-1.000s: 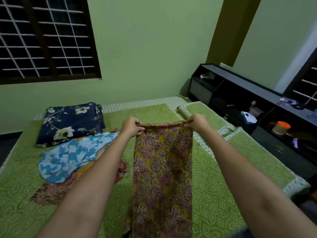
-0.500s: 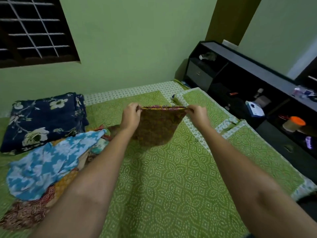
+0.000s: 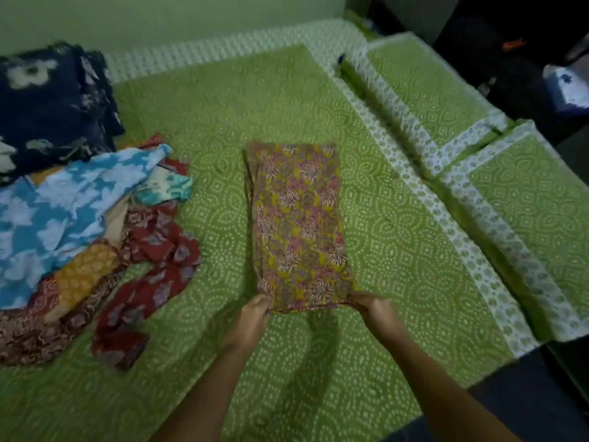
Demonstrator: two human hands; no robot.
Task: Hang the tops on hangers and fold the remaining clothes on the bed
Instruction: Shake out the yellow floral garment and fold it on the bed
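Observation:
A yellow and pink floral garment (image 3: 298,224) lies flat in a long rectangle on the green bedspread (image 3: 398,250). My left hand (image 3: 255,314) pinches its near left corner and my right hand (image 3: 371,306) pinches its near right corner, both at the near edge of the cloth. A loose pile of clothes sits at the left: a blue and white top (image 3: 54,218), a red patterned piece (image 3: 149,282) and an orange printed piece (image 3: 83,275). No hanger shows in this view.
A folded navy floral blanket (image 3: 47,106) lies at the far left. Two green pillows (image 3: 427,90) (image 3: 535,218) line the bed's right side. A dark shelf unit (image 3: 526,43) stands beyond them. The bed's near right corner drops to a dark floor.
I held the floral garment up in the air, swung it forward, and now it lies flat on the bed with my hands at its near edge. My view tilted down.

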